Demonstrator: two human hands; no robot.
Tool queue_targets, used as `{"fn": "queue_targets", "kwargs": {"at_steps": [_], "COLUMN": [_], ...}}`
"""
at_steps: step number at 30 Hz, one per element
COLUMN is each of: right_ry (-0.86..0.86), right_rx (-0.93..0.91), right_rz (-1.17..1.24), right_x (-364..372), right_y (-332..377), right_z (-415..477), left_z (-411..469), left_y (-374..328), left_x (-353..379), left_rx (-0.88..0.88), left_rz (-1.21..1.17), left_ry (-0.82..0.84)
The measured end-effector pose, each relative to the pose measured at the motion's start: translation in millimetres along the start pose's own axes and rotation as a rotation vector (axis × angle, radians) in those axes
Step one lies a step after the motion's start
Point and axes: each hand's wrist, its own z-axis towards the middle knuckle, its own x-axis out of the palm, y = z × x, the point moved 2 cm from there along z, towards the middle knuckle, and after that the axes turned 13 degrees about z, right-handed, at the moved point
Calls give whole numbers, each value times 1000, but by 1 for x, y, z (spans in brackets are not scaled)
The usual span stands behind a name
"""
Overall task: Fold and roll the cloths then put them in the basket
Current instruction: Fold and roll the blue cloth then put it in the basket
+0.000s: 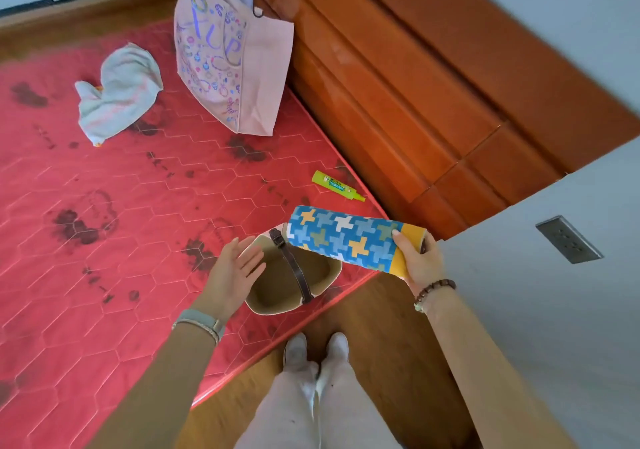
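Spread left hand [235, 268] sits at the basket's [266, 308] nine o'clock. Right hand [420, 263] grips the rolled cloth [343, 237] by its yellow end, over the basket's two o'clock. Soft and light, it may unroll unless held mid-roll. White cloth [117, 92] lies crumpled, far at eleven o'clock.

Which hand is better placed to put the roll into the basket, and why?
Right. The right hand grips the roll, holding it just over the basket. The left hand is open and holds nothing, beside the rim.
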Motion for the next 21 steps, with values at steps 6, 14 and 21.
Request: {"fn": "queue_targets", "kwargs": {"at_steps": [6,14,21], "right_ry": [-55,-1,155], "right_rx": [-16,-11,-51], "right_rz": [-210,-369,-531], "right_x": [-5,22,64], "right_y": [-15,-37,-68], "right_z": [37,88,110], "left_z": [7,-4,-25], "left_y": [20,47,82], "left_x": [-22,-37,-37], "left_rx": [-49,-31,-37], "left_rz": [-41,-167,-195], "left_ry": [-113,-251,-330]}}
